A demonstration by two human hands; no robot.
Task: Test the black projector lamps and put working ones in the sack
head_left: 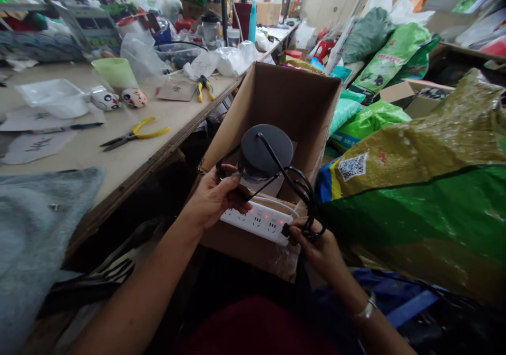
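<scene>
A black disc (265,152) is held above an open cardboard box (300,99) by the left hand (215,197), with the fingers (233,182) curled closely around its lower part. A black cord (298,186) runs from the top of the disc and is looped down to the right hand (316,249), where the fingers are closed around the coils. A black plug (285,230) is seated at the end of a white power strip (256,220), right beside that hand. Small red lights are lit on the strip, which lies across the near edge of the box, under the left hand.

To the left, a desk (118,155) is set with yellow-handled pliers (134,136), a second pair of pliers (204,87), and two painted balls (118,98). A grey cloth (35,239) lies at the lower left. A large green sack (411,197) is pressed against the right side of the box.
</scene>
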